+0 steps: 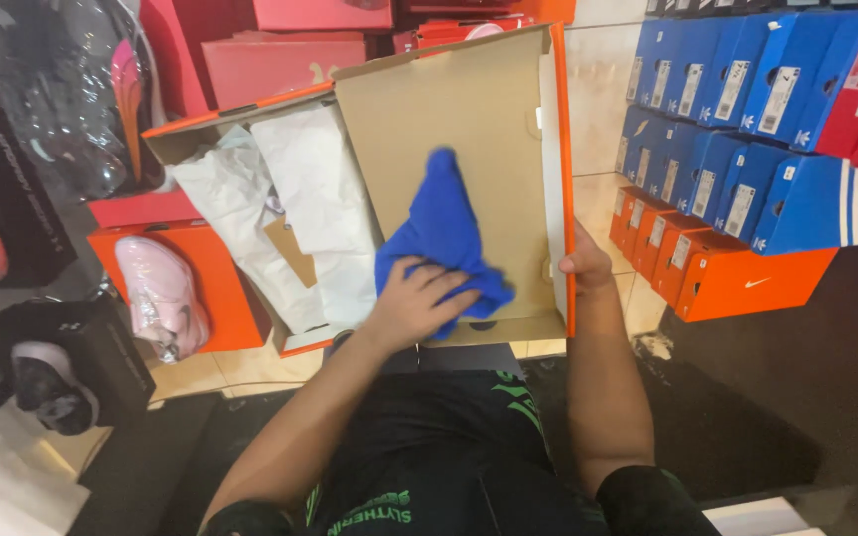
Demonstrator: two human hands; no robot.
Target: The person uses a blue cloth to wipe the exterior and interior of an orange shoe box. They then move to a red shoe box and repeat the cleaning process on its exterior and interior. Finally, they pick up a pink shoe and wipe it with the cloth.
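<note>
Blue cloth (444, 233) clenched in left-hand fingers (429, 293) — right hand (585, 266) grips the lid (469, 129) edge.

Hidden, cropped and blurred parts around the open shoe box

The left hand (417, 303) covers part of the blue cloth (444, 233), and its palm cannot be seen; the cloth hides a patch of the cardboard lid (469, 109). The right hand (585, 264) shows only a thumb and knuckles, its fingers hidden behind the lid's orange edge. White tissue paper (300, 213) conceals whatever lies in the box. The blue boxes (747, 79) at right run off the top and right edges. A bagged shoe (71, 89) at upper left is blurred behind glossy plastic.
</note>
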